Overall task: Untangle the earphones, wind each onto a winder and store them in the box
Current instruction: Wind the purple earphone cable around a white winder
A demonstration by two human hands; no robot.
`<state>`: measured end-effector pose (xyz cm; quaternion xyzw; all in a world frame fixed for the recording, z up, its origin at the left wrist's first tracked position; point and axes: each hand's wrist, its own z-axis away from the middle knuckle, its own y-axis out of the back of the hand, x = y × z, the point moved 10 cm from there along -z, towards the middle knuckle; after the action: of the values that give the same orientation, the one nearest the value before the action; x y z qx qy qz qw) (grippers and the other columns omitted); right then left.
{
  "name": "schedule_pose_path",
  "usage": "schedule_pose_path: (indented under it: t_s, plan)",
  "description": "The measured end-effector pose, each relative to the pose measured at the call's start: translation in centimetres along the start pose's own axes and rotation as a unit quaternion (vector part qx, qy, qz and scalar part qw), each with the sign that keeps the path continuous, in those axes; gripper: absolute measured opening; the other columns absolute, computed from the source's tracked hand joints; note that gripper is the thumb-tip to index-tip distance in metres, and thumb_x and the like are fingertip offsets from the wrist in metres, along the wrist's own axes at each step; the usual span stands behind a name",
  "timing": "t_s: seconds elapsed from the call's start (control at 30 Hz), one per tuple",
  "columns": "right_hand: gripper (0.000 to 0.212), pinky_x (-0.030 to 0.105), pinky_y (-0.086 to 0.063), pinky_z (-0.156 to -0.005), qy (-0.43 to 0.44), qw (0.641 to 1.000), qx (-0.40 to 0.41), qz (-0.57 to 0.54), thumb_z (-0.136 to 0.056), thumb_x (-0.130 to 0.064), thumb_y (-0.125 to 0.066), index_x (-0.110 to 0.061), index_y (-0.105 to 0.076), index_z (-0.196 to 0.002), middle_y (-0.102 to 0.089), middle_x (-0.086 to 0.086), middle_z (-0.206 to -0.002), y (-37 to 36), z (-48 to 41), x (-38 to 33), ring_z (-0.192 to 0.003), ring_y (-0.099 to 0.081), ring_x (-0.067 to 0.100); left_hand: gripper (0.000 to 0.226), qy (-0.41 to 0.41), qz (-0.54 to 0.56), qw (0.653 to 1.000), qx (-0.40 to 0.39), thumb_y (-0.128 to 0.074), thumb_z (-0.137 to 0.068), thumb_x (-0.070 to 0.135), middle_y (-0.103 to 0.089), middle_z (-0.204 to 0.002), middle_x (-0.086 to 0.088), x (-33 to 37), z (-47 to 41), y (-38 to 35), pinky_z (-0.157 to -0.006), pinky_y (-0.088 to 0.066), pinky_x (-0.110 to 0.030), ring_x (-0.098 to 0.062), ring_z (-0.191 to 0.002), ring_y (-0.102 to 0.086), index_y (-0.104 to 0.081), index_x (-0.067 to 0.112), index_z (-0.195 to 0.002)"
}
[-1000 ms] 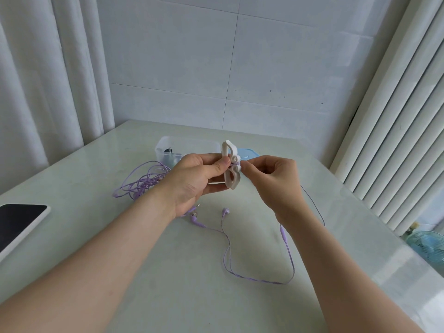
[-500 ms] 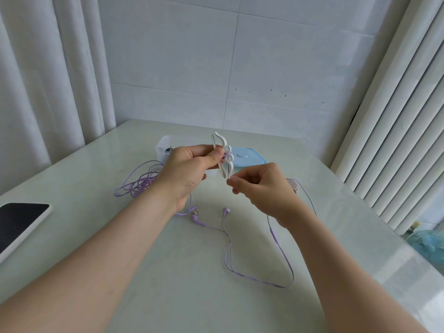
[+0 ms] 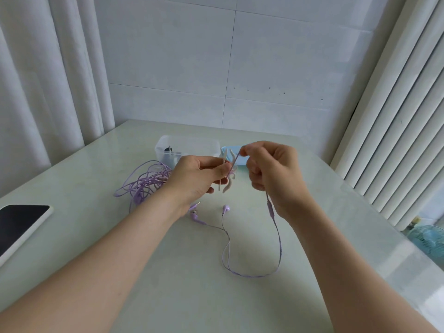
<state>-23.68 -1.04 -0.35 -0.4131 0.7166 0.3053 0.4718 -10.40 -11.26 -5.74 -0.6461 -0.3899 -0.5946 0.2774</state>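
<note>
While left fingers (image 3: 217, 168) pinch the winder (image 3: 227, 186), right fingers (image 3: 251, 150) pinch the earphone cable (image 3: 279, 239) | box (image 3: 187, 143) contents indistinct

The scene is being viewed through a single wide-angle camera worn on the head, which is being pointed forward and down. The bench (image 3: 144, 296) is being looked over from close above its near side toward the tiled wall (image 3: 276, 68). The left hand (image 3: 197, 179) and right hand (image 3: 274, 171) are being framed near the centre, close to the lens.
</note>
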Motion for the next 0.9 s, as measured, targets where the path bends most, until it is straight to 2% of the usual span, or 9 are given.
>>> schedule_pose_path:
  t_s: [0.1, 0.17, 0.27, 0.4, 0.5, 0.63, 0.73, 0.83, 0.9]
  plan:
    - [0.022, 0.024, -0.026, -0.048, -0.008, 0.999, 0.028, -0.028, -0.102, -0.011, -0.052, -0.01, -0.068, -0.087, -0.037, 0.002, -0.064, 1.3, -0.6, 0.2, -0.053, -0.027, 0.016, 0.025, -0.01, 0.009, 0.999, -0.043, -0.072, -0.097, 0.034, -0.08, -0.107, 0.001, 0.3, 0.2, -1.3, -0.068, -0.045, -0.015, -0.007, -0.085, -0.071, -0.079, 0.019, -0.114]
    - [0.022, 0.024, -0.027, -0.049, -0.007, 0.999, 0.034, -0.023, -0.105, -0.015, -0.052, -0.013, -0.067, -0.09, -0.036, -0.004, -0.063, 1.7, -0.8, 0.5, -0.053, -0.029, 0.014, 0.027, -0.021, 0.009, 0.998, -0.061, -0.073, -0.096, 0.035, -0.08, -0.107, 0.002, 0.4, 0.3, -2.0, -0.07, -0.04, -0.023, -0.008, -0.084, -0.069, -0.079, 0.019, -0.116]
    - [0.022, 0.022, -0.03, -0.049, 0.001, 0.999, 0.036, 0.004, -0.108, -0.02, -0.051, -0.014, -0.067, -0.094, -0.037, -0.013, -0.058, 1.8, -0.8, 0.7, -0.051, -0.031, 0.012, 0.022, -0.049, -0.008, 0.997, -0.059, -0.077, -0.094, 0.027, -0.08, -0.101, -0.002, 0.9, 0.4, -2.3, -0.068, -0.045, -0.017, -0.008, -0.076, -0.067, -0.08, 0.016, -0.113]
    - [0.023, 0.029, -0.033, -0.054, -0.01, 0.997, 0.059, 0.052, -0.107, -0.023, -0.052, -0.015, -0.071, -0.096, -0.047, -0.013, -0.06, 2.1, -1.1, 1.6, -0.056, -0.036, 0.014, 0.01, -0.102, -0.106, 0.988, -0.055, -0.074, -0.097, 0.026, -0.08, -0.09, -0.001, 1.5, 0.5, -2.4, -0.081, -0.052, -0.03, -0.023, -0.079, -0.069, -0.08, 0.019, -0.102]
    - [0.024, 0.029, -0.034, -0.056, -0.008, 0.99, 0.102, 0.098, -0.103, -0.022, -0.054, -0.02, -0.074, -0.09, -0.051, -0.018, -0.056, 3.1, -1.3, 1.8, -0.057, -0.041, 0.013, 0.02, -0.126, -0.107, 0.984, -0.07, -0.065, -0.104, 0.027, -0.075, -0.09, -0.01, 2.1, 0.8, -3.1, -0.072, -0.047, -0.017, -0.013, -0.07, -0.058, -0.079, 0.015, -0.1]
    - [0.025, 0.022, -0.03, -0.045, 0.004, 0.979, 0.132, 0.157, -0.101, -0.023, -0.055, -0.015, -0.075, -0.088, -0.044, -0.014, -0.05, 3.6, -1.4, 1.9, -0.049, -0.036, 0.01, 0.026, -0.145, -0.126, 0.978, -0.082, -0.059, -0.107, 0.033, -0.072, -0.083, -0.003, 2.3, 1.0, -3.9, -0.079, -0.05, -0.028, -0.013, -0.072, -0.057, -0.078, 0.017, -0.097]
    - [0.026, 0.024, -0.031, -0.049, -0.021, 0.967, 0.155, 0.202, -0.1, -0.026, -0.056, -0.015, -0.075, -0.086, -0.048, -0.009, -0.054, 4.4, -1.5, 2.8, -0.049, -0.037, 0.013, 0.022, -0.155, -0.12, 0.977, -0.081, -0.059, -0.107, 0.028, -0.073, -0.086, -0.005, 2.4, 0.8, -3.7, -0.084, -0.052, -0.035, -0.021, -0.078, -0.062, -0.079, 0.019, -0.103]
    - [0.027, 0.026, -0.029, -0.053, -0.051, 0.956, 0.153, 0.247, -0.094, -0.024, -0.062, -0.009, -0.07, -0.073, -0.041, -0.007, -0.05, 5.1, -1.6, 3.7, -0.048, -0.032, 0.015, 0.021, -0.163, -0.077, 0.98, -0.089, -0.061, -0.106, 0.017, -0.078, -0.094, -0.003, 3.1, 1.1, -3.6, -0.09, -0.056, -0.031, -0.011, -0.083, -0.068, -0.077, 0.012, -0.118]
    - [0.024, 0.025, -0.027, -0.053, -0.059, 0.949, 0.137, 0.276, -0.089, -0.021, -0.063, -0.001, -0.071, -0.077, -0.036, -0.005, -0.048, 5.1, -1.5, 3.9, -0.047, -0.028, 0.015, 0.021, -0.162, -0.041, 0.982, -0.089, -0.063, -0.103, 0.01, -0.08, -0.099, -0.004, 3.4, 1.1, -3.4, -0.088, -0.061, -0.031, -0.014, -0.088, -0.074, -0.076, 0.008, -0.119]
